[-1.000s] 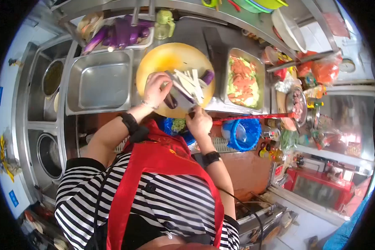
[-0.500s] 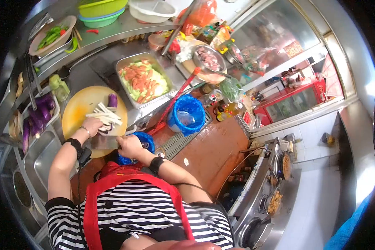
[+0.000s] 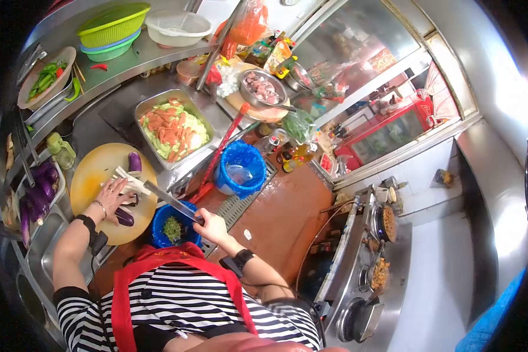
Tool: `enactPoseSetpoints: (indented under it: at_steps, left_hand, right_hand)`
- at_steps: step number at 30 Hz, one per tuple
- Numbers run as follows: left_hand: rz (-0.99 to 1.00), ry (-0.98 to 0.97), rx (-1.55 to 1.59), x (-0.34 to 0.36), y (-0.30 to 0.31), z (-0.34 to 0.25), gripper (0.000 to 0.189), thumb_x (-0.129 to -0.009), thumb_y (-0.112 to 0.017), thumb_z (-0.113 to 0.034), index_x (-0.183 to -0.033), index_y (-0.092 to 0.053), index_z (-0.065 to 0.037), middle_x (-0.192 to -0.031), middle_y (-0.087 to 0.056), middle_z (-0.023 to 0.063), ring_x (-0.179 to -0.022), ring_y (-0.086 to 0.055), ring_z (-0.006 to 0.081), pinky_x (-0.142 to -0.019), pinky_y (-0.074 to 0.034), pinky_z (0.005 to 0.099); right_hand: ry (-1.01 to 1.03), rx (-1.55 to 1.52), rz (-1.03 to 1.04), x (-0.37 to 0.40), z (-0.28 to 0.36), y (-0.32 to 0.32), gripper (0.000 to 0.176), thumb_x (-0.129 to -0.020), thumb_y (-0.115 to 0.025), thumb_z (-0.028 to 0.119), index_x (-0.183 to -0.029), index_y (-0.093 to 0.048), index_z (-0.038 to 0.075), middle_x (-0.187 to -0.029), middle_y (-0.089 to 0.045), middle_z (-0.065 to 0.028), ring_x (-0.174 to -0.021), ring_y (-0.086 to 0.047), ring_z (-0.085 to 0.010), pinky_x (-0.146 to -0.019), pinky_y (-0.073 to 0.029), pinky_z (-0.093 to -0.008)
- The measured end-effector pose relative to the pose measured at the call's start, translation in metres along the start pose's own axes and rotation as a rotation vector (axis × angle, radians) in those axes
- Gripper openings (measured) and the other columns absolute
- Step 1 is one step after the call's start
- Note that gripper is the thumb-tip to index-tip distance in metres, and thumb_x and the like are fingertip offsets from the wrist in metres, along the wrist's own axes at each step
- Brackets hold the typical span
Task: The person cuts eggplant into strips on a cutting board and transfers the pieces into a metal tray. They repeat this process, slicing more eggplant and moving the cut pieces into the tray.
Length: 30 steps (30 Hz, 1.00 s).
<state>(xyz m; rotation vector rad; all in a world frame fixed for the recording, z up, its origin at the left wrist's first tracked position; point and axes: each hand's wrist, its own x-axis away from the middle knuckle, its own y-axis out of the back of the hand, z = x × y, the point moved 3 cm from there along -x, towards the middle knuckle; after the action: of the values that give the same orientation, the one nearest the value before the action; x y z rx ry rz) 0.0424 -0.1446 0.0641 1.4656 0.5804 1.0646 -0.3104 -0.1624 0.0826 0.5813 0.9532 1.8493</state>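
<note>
While I watch through the head camera, I have the left hand (image 3: 112, 196) lying on the round yellow board (image 3: 91, 170). Its fingers are spread flat over a bundle of pale strips (image 3: 130, 179), resting on them rather than closed round them. I have the right hand (image 3: 211, 226) clamped tight on the handle of the knife (image 3: 170, 200), out past the board's near edge. The blade slants up from that hand towards the strips, and its tip ends just beside them; I cannot tell whether it touches. A purple stub (image 3: 134, 161) stands at the far side of the strips, and another purple piece (image 3: 124, 217) lies on the board close to the left wrist. The board sits on the steel counter (image 3: 91, 132), between whole eggplants (image 3: 38, 190) on its left and a tray (image 3: 158, 100) of sliced vegetables on its right. Below the knife is a blue basket (image 3: 158, 226) holding chopped greens, with a blue bucket (image 3: 243, 155) further right on the floor.
</note>
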Motion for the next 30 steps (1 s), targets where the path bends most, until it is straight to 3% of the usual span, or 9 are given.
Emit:
enactPoseSetpoints:
  at_steps: [3,8,9,13,15,19,23,25,30]
  left_hand:
    - [0.071,0.031,-0.012,-0.024,0.013,0.01,0.117,-0.041,-0.081,-0.048,-0.139,-0.021,-0.023,-0.145,-0.006,0.0185,-0.133,-0.014,0.0347,-0.107,-0.014,0.0476]
    - [0.156,0.15,0.156,-0.042,0.015,0.021,0.119,-0.045,-0.083,-0.031,-0.14,-0.012,-0.03,-0.137,-0.026,0.0181,-0.124,-0.033,0.0358,-0.104,-0.026,0.0429]
    - [0.185,0.165,0.186,-0.042,0.02,0.02,0.118,-0.044,-0.083,-0.031,-0.14,-0.013,-0.032,-0.138,-0.025,0.0176,-0.127,-0.029,0.0358,-0.104,-0.025,0.0443]
    - [0.097,0.076,0.082,-0.047,0.007,0.027,0.125,-0.04,-0.084,-0.039,-0.141,-0.012,-0.026,-0.14,-0.028,0.0145,-0.132,-0.021,0.032,-0.108,-0.015,0.0459]
    - [0.168,0.062,0.155,-0.048,0.014,0.027,0.124,-0.04,-0.084,-0.038,-0.14,-0.013,-0.028,-0.138,-0.03,0.0149,-0.13,-0.025,0.0321,-0.108,-0.016,0.0448]
    - [0.131,0.051,0.162,-0.044,0.009,0.026,0.118,-0.041,-0.082,-0.036,-0.139,-0.017,-0.029,-0.13,-0.039,0.0127,-0.122,-0.036,0.0307,-0.103,-0.025,0.0417]
    - [0.083,0.106,0.216,-0.033,0.005,0.02,0.105,-0.046,-0.078,-0.041,-0.136,-0.028,-0.02,-0.118,-0.048,0.0119,-0.112,-0.044,0.0295,-0.098,-0.033,0.0383]
    - [0.082,0.134,0.248,-0.026,0.0,0.015,0.102,-0.047,-0.077,-0.043,-0.133,-0.032,-0.015,-0.114,-0.051,0.0126,-0.107,-0.048,0.03,-0.094,-0.037,0.0378]
    - [0.063,0.534,0.487,-0.01,-0.013,0.003,0.1,-0.049,-0.077,-0.044,-0.132,-0.032,-0.011,-0.111,-0.051,0.0173,-0.102,-0.051,0.0331,-0.089,-0.042,0.0387]
  right_hand:
    - [-0.088,-0.055,-0.03,-0.001,0.008,0.006,0.026,-0.07,-0.061,0.027,-0.09,-0.053,0.011,-0.07,-0.062,-0.012,-0.066,-0.061,-0.0313,-0.06,-0.047,-0.0412]
    - [-0.227,-0.143,-0.033,0.006,0.001,-0.004,0.031,-0.071,-0.062,0.029,-0.093,-0.056,0.009,-0.077,-0.064,-0.0122,-0.067,-0.063,-0.0271,-0.063,-0.048,-0.0369]
    - [-0.188,-0.114,-0.072,0.007,-0.005,-0.01,0.033,-0.07,-0.059,0.032,-0.096,-0.055,0.012,-0.073,-0.062,-0.0149,-0.068,-0.062,-0.0321,-0.062,-0.048,-0.0415]
    - [-0.175,-0.201,-0.059,0.015,-0.005,-0.012,0.024,-0.072,-0.062,0.02,-0.093,-0.057,0.008,-0.071,-0.064,-0.0116,-0.064,-0.064,-0.0239,-0.058,-0.049,-0.0349]
    - [-0.253,-0.228,0.002,0.016,0.004,-0.009,0.021,-0.073,-0.061,0.019,-0.09,-0.057,0.008,-0.064,-0.063,-0.0087,-0.058,-0.063,-0.0197,-0.056,-0.049,-0.0327]
    - [-0.231,-0.161,-0.007,0.011,0.006,-0.021,0.022,-0.073,-0.061,0.021,-0.09,-0.057,0.008,-0.065,-0.063,-0.0097,-0.059,-0.062,-0.0229,-0.059,-0.048,-0.0343]
    - [-0.345,-0.277,0.086,0.003,0.008,-0.033,0.023,-0.074,-0.061,0.024,-0.089,-0.057,0.008,-0.066,-0.062,-0.0115,-0.061,-0.062,-0.0268,-0.06,-0.048,-0.0369]
    - [-0.315,-0.246,0.039,-0.004,0.006,-0.044,0.024,-0.073,-0.064,0.02,-0.087,-0.057,0.002,-0.063,-0.06,-0.0064,-0.057,-0.055,-0.013,-0.056,-0.044,-0.0285]
    - [-0.224,0.013,0.137,-0.022,0.027,-0.054,0.037,-0.076,-0.059,0.037,-0.1,-0.054,0.01,-0.08,-0.063,-0.0185,-0.076,-0.061,-0.0363,-0.069,-0.047,-0.0431]
